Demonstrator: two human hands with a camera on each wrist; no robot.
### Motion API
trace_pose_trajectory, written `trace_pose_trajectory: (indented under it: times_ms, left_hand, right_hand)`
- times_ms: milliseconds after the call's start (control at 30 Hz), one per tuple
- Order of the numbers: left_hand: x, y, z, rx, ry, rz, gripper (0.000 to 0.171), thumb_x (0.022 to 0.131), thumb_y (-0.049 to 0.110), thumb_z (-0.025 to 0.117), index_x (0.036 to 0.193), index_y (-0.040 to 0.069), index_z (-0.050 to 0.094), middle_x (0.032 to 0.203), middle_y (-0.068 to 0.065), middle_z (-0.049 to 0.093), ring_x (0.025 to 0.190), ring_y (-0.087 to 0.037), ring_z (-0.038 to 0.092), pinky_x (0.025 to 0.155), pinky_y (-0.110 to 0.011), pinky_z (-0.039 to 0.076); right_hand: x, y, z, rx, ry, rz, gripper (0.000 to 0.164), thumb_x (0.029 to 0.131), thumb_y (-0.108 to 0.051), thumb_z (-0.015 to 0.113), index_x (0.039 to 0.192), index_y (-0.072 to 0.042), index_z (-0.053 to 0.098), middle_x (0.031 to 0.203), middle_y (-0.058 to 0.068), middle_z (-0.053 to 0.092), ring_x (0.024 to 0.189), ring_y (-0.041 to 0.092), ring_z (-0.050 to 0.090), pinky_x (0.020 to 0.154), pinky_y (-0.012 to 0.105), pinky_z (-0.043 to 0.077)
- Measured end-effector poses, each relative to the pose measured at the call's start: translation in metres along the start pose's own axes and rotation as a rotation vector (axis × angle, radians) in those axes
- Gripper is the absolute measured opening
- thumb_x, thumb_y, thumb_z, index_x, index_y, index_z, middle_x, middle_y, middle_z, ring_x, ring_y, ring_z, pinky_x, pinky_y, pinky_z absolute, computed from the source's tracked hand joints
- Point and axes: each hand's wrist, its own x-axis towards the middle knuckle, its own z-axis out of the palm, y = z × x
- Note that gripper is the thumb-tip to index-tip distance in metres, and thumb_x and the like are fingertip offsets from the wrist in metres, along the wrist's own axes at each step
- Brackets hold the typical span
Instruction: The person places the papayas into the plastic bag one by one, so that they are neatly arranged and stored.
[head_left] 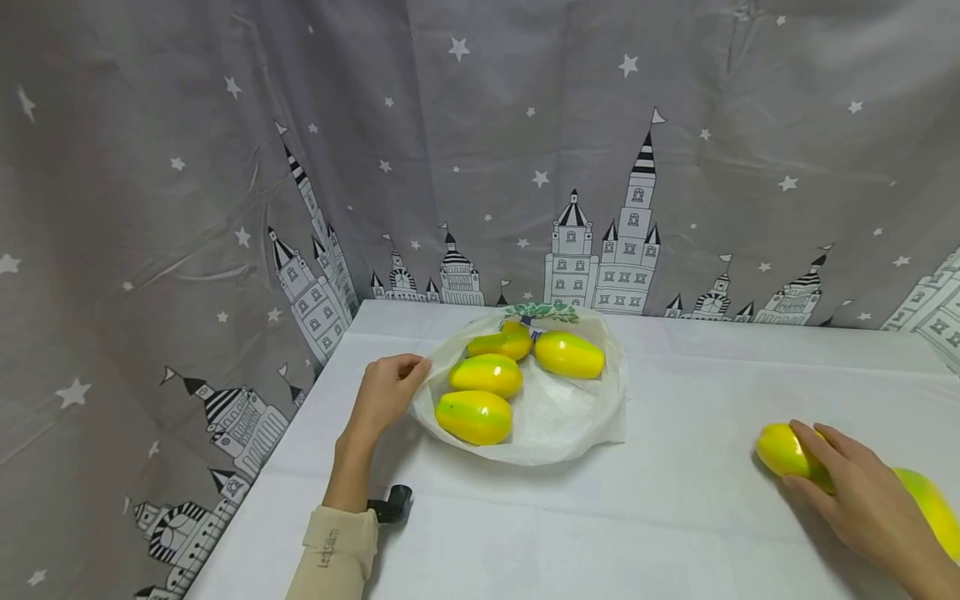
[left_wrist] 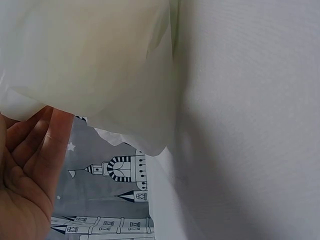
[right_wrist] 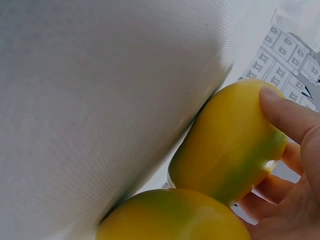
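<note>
A white plastic bag point(head_left: 558, 417) with a green tree print lies with its mouth spread wide on the table. Inside are several yellow-green mangoes point(head_left: 486, 376), mostly along its left and back. My left hand point(head_left: 386, 392) pinches the bag's left rim; in the left wrist view the bag's side hides its fingertips. On the right, my right hand point(head_left: 862, 492) grips a mango point(head_left: 783, 450), thumb and fingers on opposite sides. That mango appears to touch the table in the right wrist view. Another mango point(right_wrist: 172, 217) lies beside it, partly behind the hand in the head view.
The white-covered table point(head_left: 645, 517) stretches between the bag and the right hand. A short black object point(head_left: 393, 504) shows beside the left sleeve. A grey curtain point(head_left: 495, 125) with stars and castles hangs along the back and left edges.
</note>
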Motion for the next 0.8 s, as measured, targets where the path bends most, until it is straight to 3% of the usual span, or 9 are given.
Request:
trace_pose_trajectory:
  times_ms: [800]
  left_hand:
    - [0.0001,-0.0004,0.0,-0.009,0.003,0.007,0.034,0.101,0.026,0.058,0.116,-0.001,0.071,0.108,-0.016,0.071,0.1,-0.029,0.066,0.088,-0.045,0.054]
  right_hand:
    - [0.0004,0.0001,0.0023,-0.023,-0.02,0.026,0.074,0.078,-0.014,0.081,0.14,0.004,0.045,0.125,0.04,0.044,0.108,0.057,0.042,0.086,0.073,0.037]
